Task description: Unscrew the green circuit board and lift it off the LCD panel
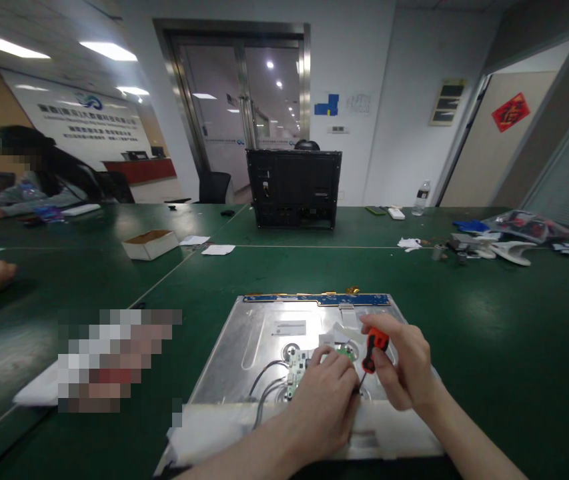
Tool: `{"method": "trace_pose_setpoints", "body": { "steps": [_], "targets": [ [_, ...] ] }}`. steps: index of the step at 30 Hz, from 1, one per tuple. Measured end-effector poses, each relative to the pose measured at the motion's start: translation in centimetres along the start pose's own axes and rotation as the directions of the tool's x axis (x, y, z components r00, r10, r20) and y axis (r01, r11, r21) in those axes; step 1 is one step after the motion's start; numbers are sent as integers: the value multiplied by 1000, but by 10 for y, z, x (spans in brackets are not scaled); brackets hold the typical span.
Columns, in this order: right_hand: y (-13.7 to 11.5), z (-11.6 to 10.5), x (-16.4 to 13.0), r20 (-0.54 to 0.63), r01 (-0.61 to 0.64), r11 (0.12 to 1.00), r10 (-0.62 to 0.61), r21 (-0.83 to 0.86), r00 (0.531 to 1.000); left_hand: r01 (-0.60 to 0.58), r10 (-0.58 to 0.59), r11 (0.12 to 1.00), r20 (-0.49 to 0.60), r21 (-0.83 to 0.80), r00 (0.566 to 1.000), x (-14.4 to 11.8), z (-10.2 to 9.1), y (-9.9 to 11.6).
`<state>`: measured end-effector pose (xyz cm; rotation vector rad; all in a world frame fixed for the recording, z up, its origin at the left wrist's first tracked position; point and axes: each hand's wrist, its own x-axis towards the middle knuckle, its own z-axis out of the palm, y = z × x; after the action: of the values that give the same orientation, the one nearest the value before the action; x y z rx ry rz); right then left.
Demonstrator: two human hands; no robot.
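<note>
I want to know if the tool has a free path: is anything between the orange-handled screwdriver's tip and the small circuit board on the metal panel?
Partly: the left hand rests on the small green circuit board, hiding where the orange-handled screwdriver in the right hand points. Grey cables lie left, clear.

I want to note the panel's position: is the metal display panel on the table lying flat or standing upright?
Lying flat. The metal display panel rests back side up on the green table, its small circuit board and cables facing upward under both hands.

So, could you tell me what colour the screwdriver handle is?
Orange and black screwdriver handle, head view.
</note>
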<state>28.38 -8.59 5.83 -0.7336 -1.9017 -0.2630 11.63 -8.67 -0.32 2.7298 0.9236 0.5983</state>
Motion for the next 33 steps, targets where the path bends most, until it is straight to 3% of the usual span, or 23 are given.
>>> {"method": "trace_pose_setpoints", "body": {
  "steps": [12, 24, 33],
  "targets": [
    [1, 9, -1, -81, 13, 993, -23, -116, 996, -6, 6, 999, 1, 31, 1000, 1, 1, -1],
    [2, 1, 1, 9, 3, 1000, -3, 29, 1000, 3, -3, 1000, 8, 0, 1000, 1, 0, 0],
    [2, 9, -3, -64, 10, 995, -16, -97, 998, -3, 3, 1000, 2, 30, 1000, 1, 0, 0]
  ]
}}
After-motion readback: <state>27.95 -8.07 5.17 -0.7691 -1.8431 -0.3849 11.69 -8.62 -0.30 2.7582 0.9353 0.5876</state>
